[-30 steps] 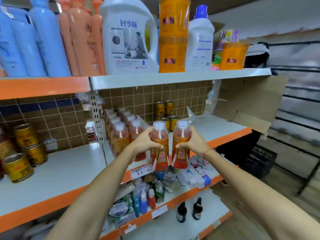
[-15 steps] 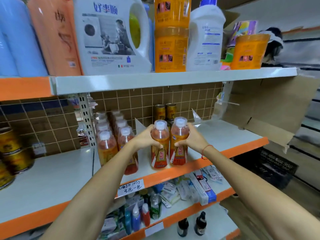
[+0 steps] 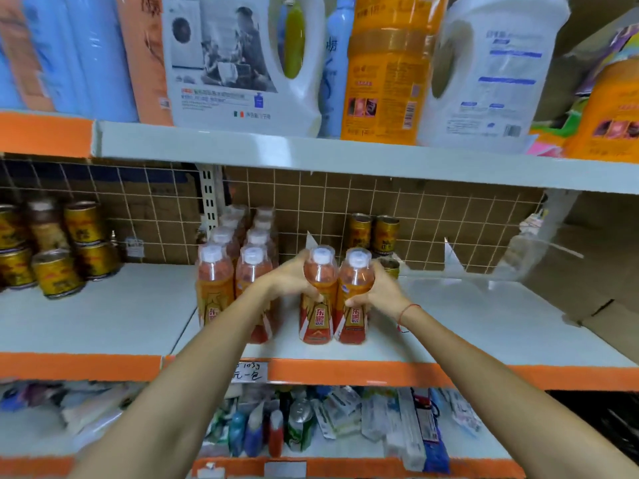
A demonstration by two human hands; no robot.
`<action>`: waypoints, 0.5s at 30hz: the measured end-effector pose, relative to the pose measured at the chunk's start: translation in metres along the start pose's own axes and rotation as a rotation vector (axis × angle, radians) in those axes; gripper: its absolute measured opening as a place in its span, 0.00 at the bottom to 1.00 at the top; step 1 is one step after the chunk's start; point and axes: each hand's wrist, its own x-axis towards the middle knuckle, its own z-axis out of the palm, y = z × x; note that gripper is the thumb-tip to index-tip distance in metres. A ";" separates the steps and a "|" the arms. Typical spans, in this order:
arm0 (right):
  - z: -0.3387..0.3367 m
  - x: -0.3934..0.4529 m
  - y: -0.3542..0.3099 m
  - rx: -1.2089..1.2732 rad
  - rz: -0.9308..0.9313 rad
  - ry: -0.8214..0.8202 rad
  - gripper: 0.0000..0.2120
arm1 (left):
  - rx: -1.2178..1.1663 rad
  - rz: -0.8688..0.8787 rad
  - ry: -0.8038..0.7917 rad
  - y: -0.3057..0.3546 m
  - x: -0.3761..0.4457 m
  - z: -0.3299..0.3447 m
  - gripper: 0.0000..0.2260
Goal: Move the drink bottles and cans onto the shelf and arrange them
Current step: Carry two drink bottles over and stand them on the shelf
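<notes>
Right, head cam: left hand (image 3: 288, 283) grips one orange bottle (image 3: 320, 299), right hand (image 3: 378, 290) grips its twin (image 3: 354, 299); both upright, touching, bases on or just off the middle shelf (image 3: 449, 340) near its front edge. Stocked bottle rows (image 3: 238, 267) stand just left of the left hand, cans (image 3: 375, 235) behind both hands. Looks like the pair needs sliding left & back w/ long axes kept vertical; left hand's nearer the rows.

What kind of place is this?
Likely a small shop: shelf with a handwritten price tag, rows of identical bottles, stacked cans, and detergent jugs above.
</notes>
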 end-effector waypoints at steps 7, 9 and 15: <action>-0.008 0.005 0.008 0.039 -0.051 -0.087 0.44 | 0.125 -0.007 0.008 0.011 -0.001 0.000 0.43; -0.013 0.005 0.007 0.052 -0.066 -0.093 0.46 | 0.143 0.003 0.038 0.019 -0.002 -0.005 0.44; -0.021 0.004 -0.011 -0.259 -0.233 -0.082 0.52 | 0.547 0.079 0.044 0.046 -0.001 -0.011 0.45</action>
